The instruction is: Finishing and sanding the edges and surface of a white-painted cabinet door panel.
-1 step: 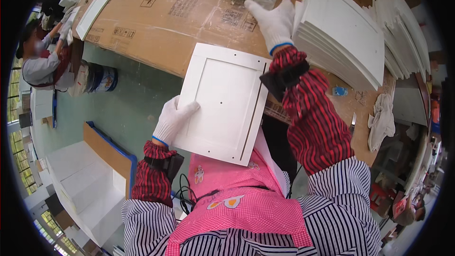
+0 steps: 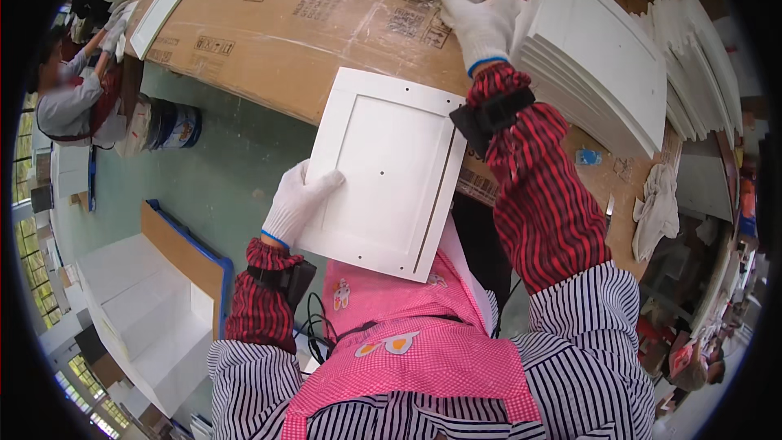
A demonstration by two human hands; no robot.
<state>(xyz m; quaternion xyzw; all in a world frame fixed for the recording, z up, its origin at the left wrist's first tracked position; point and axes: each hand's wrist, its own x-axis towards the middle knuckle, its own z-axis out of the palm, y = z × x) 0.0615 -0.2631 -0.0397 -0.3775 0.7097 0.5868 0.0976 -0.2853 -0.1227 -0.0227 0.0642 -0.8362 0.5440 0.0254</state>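
Head view shows the gloved left hand [image 2: 295,202] gripping the left edge of a white recessed panel [image 2: 389,169] at the centre of the frame, held above a pink apron [image 2: 407,350]. Toward the upper right, the gloved right hand [image 2: 481,23] rests flat, fingers spread, beside a stack of white panels [image 2: 607,57] on the cardboard-covered surface [image 2: 269,24].

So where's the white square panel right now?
In the head view, the white panel sits mid-frame, held at its left edge by the left hand, just below the cardboard-covered table.
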